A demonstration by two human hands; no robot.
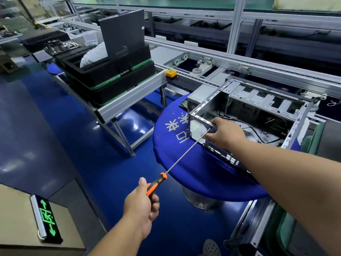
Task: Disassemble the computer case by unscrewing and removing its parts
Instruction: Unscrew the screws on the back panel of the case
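1. Factory aisle, glossy blue floor, conveyor line behind; round blue-draped tabletop carrying open computer case along its far right edge.
2. Left hand wrapped tight round orange-black screwdriver; long shaft reaching to case's near corner.
3. Right hand curled over case rim, steadying at the tip.
4. Risks, likely: long shaft flexing, tip slipping off screw toward fingers; freed screw rolling off tabletop edge, like loose screws near far edge.

The blue cloth bears large white Chinese characters, one reading "来"; the others are partly hidden. A green lit exit sign on the floor shows a running figure between two arrows.
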